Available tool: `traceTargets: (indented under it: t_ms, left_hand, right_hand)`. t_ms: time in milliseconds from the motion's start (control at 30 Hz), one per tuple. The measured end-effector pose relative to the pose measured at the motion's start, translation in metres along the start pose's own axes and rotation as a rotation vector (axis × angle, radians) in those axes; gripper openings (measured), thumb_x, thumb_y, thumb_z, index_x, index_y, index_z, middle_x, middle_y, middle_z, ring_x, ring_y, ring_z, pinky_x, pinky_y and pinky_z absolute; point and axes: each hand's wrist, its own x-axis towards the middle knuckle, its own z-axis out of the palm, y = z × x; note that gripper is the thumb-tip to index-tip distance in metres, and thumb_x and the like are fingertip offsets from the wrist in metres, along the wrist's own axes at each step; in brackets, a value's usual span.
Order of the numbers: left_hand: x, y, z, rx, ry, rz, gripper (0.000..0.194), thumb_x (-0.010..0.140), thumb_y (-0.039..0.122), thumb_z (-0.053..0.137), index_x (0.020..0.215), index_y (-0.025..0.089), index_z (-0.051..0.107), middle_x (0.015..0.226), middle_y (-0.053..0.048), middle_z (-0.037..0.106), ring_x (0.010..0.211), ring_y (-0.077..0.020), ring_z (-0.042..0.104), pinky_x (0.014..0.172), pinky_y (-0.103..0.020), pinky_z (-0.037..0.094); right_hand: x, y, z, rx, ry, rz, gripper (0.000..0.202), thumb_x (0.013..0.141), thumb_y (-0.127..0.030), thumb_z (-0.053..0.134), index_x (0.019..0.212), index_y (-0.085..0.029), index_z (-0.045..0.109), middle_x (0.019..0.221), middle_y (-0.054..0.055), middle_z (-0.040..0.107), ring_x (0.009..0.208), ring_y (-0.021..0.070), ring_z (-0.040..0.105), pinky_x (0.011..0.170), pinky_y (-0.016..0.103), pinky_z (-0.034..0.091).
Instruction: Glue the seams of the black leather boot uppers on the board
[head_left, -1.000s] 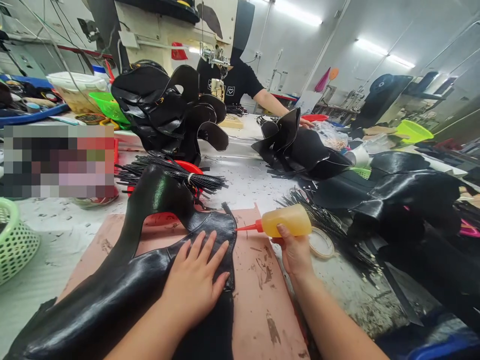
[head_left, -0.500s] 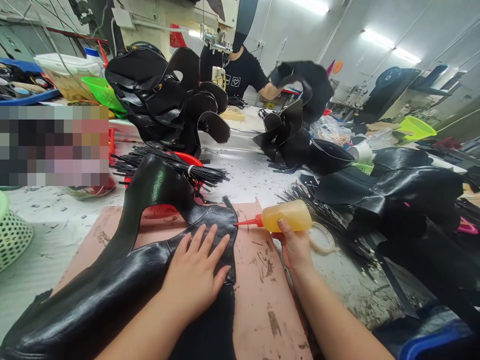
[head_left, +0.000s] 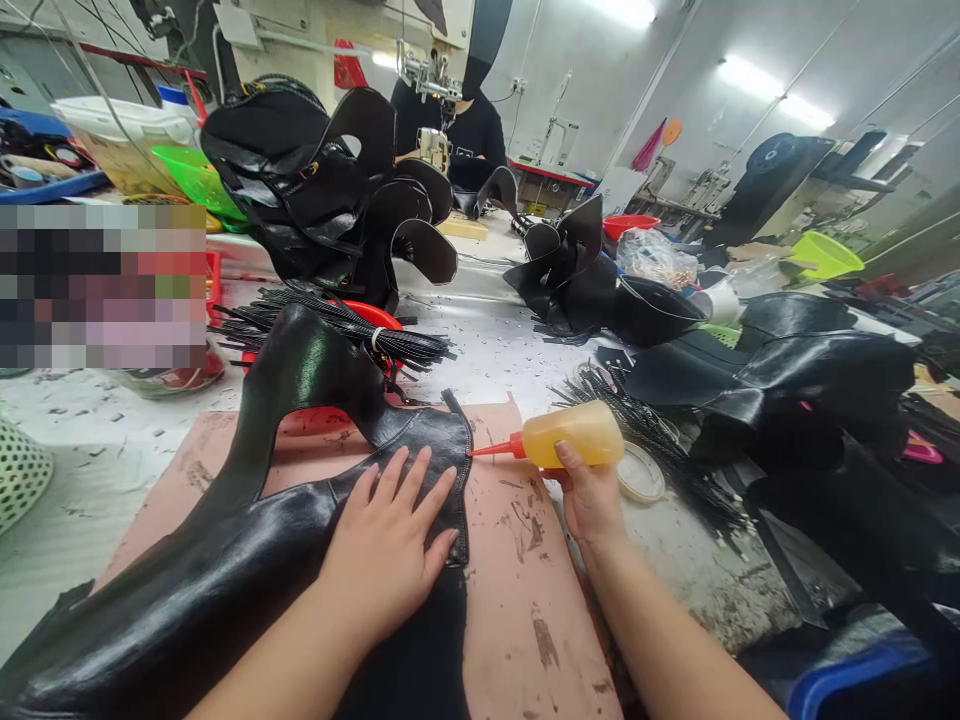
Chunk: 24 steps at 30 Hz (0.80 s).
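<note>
My left hand [head_left: 386,545] lies flat with fingers spread on a black leather piece [head_left: 300,510], whose stitched edge faces right. A squeeze bottle [head_left: 574,433] of yellowish liquid is gripped in my right hand [head_left: 592,495]. The bottle lies nearly level, and its thin red nozzle [head_left: 499,448] points left, with the tip at the leather's stitched edge. Beneath the leather is a pink board [head_left: 525,590] with dark stains. A short black strip [head_left: 454,403] sticks out above the leather's upper right corner.
Black strip bundles lie over a red bowl [head_left: 375,315] and beside a tape roll [head_left: 642,474]. Black leather pieces are piled at the right [head_left: 810,380] and back left [head_left: 292,190]. A perforated basket [head_left: 22,465] stands left. A person [head_left: 480,130] sits behind a sewing machine [head_left: 433,145].
The person across the table has brought the raised black piece down from the right to the sewing machine. The nozzle tip has shifted very slightly down along the edge. My left hand stays put.
</note>
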Motion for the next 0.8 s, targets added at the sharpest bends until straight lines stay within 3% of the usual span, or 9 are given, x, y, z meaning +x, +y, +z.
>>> traceTargets:
  t_ms: [800]
  left_hand:
    - [0.0, 0.001, 0.0, -0.021, -0.009, 0.005, 0.052, 0.085, 0.051, 0.033, 0.133, 0.03, 0.037, 0.142, -0.006, 0.032, 0.13, -0.0289, 0.025, 0.101, -0.048, 0.021]
  right_hand:
    - [-0.02, -0.009, 0.004, 0.024, -0.014, 0.056, 0.045, 0.045, -0.033, 0.08, 0.082, -0.019, 0.058, 0.072, -0.002, 0.062, 0.061, 0.0146, 0.057, 0.046, 0.024, 0.046]
